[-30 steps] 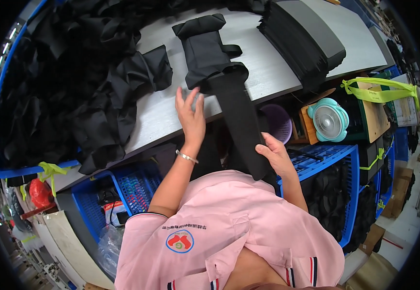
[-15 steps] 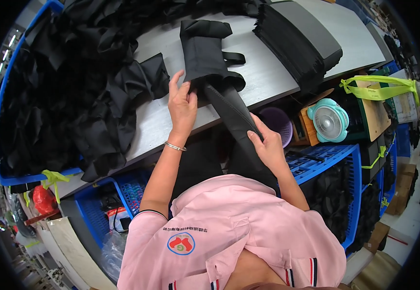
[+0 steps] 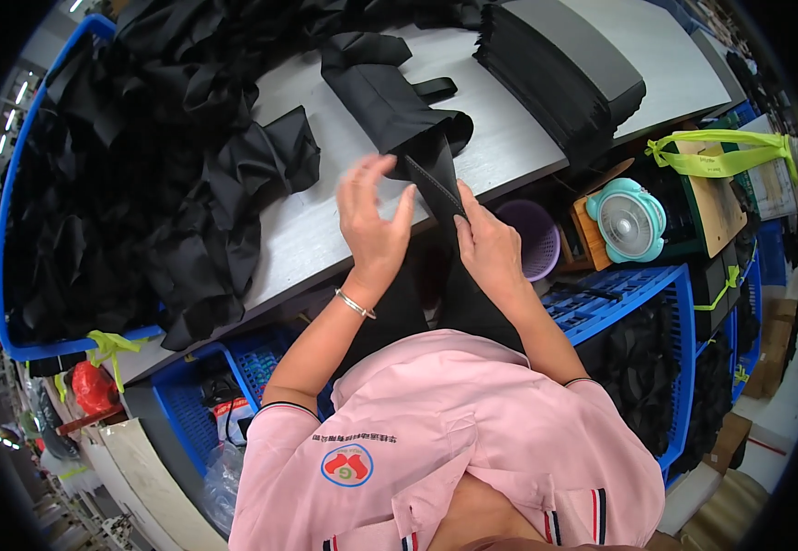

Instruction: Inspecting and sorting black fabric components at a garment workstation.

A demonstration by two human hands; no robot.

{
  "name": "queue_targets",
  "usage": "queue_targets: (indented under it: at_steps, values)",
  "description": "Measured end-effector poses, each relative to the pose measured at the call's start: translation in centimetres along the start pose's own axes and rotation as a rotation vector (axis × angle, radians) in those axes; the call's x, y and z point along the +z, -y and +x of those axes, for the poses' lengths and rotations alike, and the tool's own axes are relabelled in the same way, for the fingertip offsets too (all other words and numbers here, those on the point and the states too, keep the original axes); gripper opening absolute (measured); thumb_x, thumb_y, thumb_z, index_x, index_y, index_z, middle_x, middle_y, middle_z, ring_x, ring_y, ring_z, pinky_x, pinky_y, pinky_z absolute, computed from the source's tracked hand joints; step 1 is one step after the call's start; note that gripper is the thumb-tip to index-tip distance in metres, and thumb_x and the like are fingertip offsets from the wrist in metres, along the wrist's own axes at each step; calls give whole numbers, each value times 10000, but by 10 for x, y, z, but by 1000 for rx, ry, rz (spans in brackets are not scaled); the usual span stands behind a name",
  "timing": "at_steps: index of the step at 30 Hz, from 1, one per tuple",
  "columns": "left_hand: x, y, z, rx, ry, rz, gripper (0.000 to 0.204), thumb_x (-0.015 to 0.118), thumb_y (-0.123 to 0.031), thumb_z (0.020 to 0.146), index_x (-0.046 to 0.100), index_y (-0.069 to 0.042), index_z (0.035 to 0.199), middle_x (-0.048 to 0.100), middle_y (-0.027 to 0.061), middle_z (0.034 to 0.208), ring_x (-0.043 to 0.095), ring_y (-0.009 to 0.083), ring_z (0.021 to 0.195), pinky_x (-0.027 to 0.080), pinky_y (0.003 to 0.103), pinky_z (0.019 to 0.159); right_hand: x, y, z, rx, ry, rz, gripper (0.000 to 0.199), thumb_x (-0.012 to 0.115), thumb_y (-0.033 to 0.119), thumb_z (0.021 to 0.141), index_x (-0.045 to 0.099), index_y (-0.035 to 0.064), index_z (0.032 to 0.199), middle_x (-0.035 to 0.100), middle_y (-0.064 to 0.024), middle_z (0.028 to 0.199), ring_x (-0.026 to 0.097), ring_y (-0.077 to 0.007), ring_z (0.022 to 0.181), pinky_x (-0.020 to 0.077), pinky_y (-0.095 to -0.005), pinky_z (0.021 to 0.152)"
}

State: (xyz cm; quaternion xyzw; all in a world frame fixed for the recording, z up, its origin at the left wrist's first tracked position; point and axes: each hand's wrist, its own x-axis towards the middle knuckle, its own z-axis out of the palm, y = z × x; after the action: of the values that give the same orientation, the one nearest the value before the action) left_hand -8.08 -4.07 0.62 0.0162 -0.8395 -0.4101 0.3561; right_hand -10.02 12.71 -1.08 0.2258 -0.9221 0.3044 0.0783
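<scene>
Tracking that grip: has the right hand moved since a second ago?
Yes; judged against the purple perforated basket, the right hand has moved forward and left.

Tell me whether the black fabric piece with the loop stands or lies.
Lying: the piece stretches lengthwise along the grey tabletop, its near end by the left hand.

Black pouch point(image 3: 376, 99): we see smooth, faintly glossy cloth
Black strip point(image 3: 436, 187): matt, stitched edge
Tabletop point(image 3: 296, 237): smooth, satiny
Bracelet point(image 3: 354, 305): shiny metal

We see the right hand point(image 3: 492, 246) gripping a black panel point(image 3: 436, 177) at one end of a black sleeve point(image 3: 382, 103), the left hand point(image 3: 374, 225) nearby.
</scene>
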Motion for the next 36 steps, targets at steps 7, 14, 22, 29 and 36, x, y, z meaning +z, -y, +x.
queue_targets:
  at_steps: [7,14,22,29,36]
  values:
    - [18,44,15,-274,-148,-116,229,714,-19,854,660,-4,1076,655,54,978,614,179,789,498,290,670,3,13,-10,-59,23,-3,519,616,98,912,497,55,1415,646,-169,814,652,-374,637,521,-449,559]
    - [8,-7,7,89,306,-284,282,683,77,765,720,-36,1020,616,63,892,582,174,709,479,275,641,20,-10,3,-135,-76,-42,427,606,63,912,542,53,1334,636,-149,833,644,-379,618,515,-453,509]
    - [-12,15,31,117,48,-22,419,567,158,658,761,-95,930,614,89,852,640,257,757,517,337,644,-11,26,-26,-168,157,-213,696,622,28,799,436,87,1467,592,-129,757,635,-305,524,524,-391,479]
    - [-3,-25,-20,209,283,-224,413,609,156,687,752,-78,997,631,87,924,650,219,794,534,302,686,2,-5,10,-40,36,363,47,612,28,822,614,-14,845,667,-198,878,660,-403,795,505,-455,634]
    - [-5,-48,-42,352,338,-296,479,702,100,729,669,-53,1181,640,130,1136,665,275,939,565,339,764,81,-86,-21,-284,-64,412,149,687,129,870,633,53,986,657,-67,951,623,-171,923,512,-375,786]
